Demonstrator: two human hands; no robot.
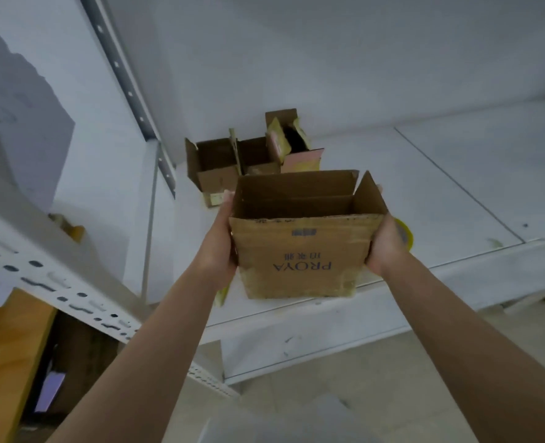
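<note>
A person holds a brown cardboard box between both hands over the near edge of a white metal shelf. Whether its base touches the shelf board cannot be told. The box is open at the top with its flaps standing up, and the word PROYA on its near face reads upside down.

The left hand lies flat against the box's left wall, with its fingers stretched toward the far upper corner and pressing rather than curling. The right hand grips the near right corner, thumb on the near face and fingers round the right wall, out of sight. A yellow round object shows just behind this hand, mostly hidden.

Farther back on the same shelf stand three smaller open cartons in a row, touching one another. A brown carton is on the left, a second brown carton is in the middle, and a pink-and-yellow carton is on the right. A perforated steel upright rises at the shelf's far left corner.
</note>
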